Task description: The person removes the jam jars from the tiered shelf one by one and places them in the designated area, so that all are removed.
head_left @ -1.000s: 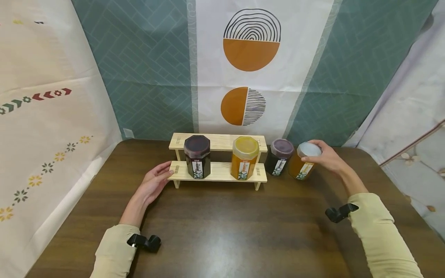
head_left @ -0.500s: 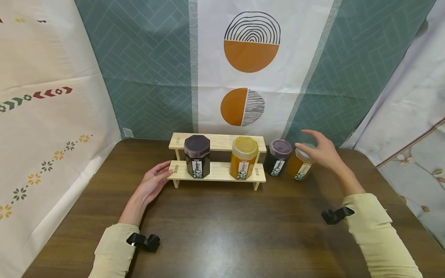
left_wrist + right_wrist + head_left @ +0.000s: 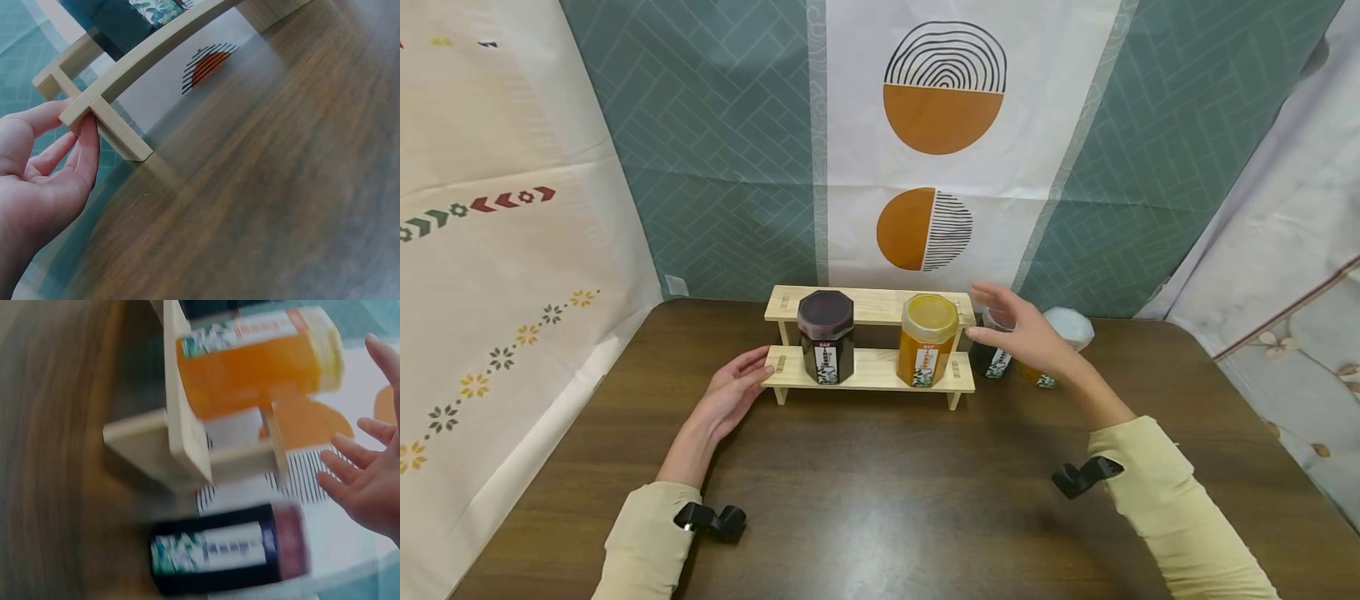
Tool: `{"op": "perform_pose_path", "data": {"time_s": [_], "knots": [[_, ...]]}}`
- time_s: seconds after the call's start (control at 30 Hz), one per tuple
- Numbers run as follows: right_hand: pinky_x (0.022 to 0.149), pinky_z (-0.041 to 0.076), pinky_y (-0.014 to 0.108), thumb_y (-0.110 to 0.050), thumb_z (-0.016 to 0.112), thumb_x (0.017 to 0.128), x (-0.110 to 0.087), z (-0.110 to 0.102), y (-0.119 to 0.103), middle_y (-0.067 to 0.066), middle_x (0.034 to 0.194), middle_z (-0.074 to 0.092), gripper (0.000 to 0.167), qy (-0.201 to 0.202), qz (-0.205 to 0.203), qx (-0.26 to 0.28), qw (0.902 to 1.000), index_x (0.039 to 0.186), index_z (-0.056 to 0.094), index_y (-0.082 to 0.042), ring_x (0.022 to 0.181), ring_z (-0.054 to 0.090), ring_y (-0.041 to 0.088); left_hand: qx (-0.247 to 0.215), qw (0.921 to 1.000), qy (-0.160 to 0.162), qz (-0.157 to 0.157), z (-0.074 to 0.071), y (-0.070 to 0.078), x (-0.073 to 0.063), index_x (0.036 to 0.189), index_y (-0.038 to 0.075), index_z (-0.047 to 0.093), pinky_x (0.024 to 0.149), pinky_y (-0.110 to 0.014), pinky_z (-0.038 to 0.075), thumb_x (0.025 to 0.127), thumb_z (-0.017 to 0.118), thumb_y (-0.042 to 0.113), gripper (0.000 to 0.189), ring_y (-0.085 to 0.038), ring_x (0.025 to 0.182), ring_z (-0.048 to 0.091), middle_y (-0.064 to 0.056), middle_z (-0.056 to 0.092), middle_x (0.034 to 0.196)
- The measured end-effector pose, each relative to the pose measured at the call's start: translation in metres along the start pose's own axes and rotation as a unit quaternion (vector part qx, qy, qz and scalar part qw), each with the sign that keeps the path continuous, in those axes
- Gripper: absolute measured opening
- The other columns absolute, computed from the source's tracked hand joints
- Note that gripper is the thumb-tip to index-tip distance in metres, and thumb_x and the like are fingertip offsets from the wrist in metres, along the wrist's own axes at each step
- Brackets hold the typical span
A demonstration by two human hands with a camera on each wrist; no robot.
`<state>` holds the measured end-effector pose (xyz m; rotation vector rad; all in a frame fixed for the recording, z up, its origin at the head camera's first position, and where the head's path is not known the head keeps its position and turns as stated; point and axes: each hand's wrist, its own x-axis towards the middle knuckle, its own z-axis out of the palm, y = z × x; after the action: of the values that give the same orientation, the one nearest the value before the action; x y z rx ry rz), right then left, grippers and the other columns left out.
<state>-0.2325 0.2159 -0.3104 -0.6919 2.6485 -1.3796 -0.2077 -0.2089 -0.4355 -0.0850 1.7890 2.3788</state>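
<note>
Left hand [image 3: 737, 392] pinches an end of the pale two-tier wooden shelf [image 3: 876, 367], while the right hand [image 3: 1022, 335], fingers apart and empty, has swung left from the frosted-lidded, faceted orange jar [image 3: 1071, 327], seemingly now released, upright behind its wrist.
</note>
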Motion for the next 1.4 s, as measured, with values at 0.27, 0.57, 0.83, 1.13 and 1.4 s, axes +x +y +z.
{"op": "perform_pose_path", "data": {"time_s": [0.27, 0.57, 0.83, 1.13, 1.4], "knots": [[0.105, 0.034, 0.051, -0.007, 0.07, 0.087, 0.021, 0.029, -0.006, 0.019, 0.15, 0.033, 0.081, -0.04, 0.003, 0.128, 0.991, 0.153, 0.023, -0.007, 0.131, 0.04, 0.037, -0.011, 0.9999, 0.001, 0.002, 0.002, -0.002, 0.0, 0.147, -0.009, 0.025, 0.086, -0.02, 0.045, 0.098, 0.052, -0.002, 0.056, -0.008, 0.1, 0.055, -0.007, 0.047, 0.119], [0.094, 0.045, 0.038, 0.002, 0.076, 0.077, 0.031, 0.042, -0.004, 0.02, 0.142, 0.04, 0.094, -0.021, 0.011, 0.171, 0.9849, 0.153, 0.021, -0.008, 0.117, 0.049, 0.032, -0.013, 0.9999, 0.0, 0.001, 0.006, -0.003, 0.004, 0.147, -0.009, 0.025, 0.087, -0.02, 0.046, 0.098, 0.05, -0.003, 0.055, -0.009, 0.101, 0.055, -0.009, 0.045, 0.123], [0.085, 0.048, 0.038, 0.0, 0.077, 0.077, 0.037, 0.049, -0.006, 0.02, 0.119, 0.055, 0.072, -0.002, 0.015, 0.152, 0.9883, 0.14, 0.043, -0.002, 0.103, 0.053, 0.029, -0.001, 1.0, 0.005, -0.002, 0.002, 0.0, 0.001, 0.148, -0.008, 0.025, 0.087, -0.019, 0.045, 0.098, 0.052, 0.0, 0.057, -0.008, 0.102, 0.053, -0.009, 0.043, 0.124], [0.084, 0.047, 0.037, -0.001, 0.077, 0.077, 0.037, 0.049, -0.006, 0.017, 0.119, 0.055, 0.07, 0.002, 0.017, 0.178, 0.9838, 0.138, 0.045, -0.003, 0.102, 0.052, 0.028, -0.002, 1.0, 0.003, -0.003, 0.002, 0.001, 0.001, 0.147, -0.008, 0.026, 0.088, -0.02, 0.045, 0.098, 0.053, 0.001, 0.057, -0.008, 0.102, 0.054, -0.008, 0.045, 0.123], [0.085, 0.046, 0.038, 0.0, 0.078, 0.076, 0.036, 0.05, -0.007, 0.016, 0.119, 0.055, 0.07, 0.005, 0.031, 0.192, 0.9809, 0.138, 0.045, -0.003, 0.103, 0.052, 0.028, -0.009, 0.9999, 0.004, -0.006, 0.0, 0.002, 0.0, 0.148, -0.008, 0.024, 0.087, -0.019, 0.045, 0.098, 0.051, -0.001, 0.057, -0.008, 0.102, 0.054, -0.009, 0.043, 0.125]]}}
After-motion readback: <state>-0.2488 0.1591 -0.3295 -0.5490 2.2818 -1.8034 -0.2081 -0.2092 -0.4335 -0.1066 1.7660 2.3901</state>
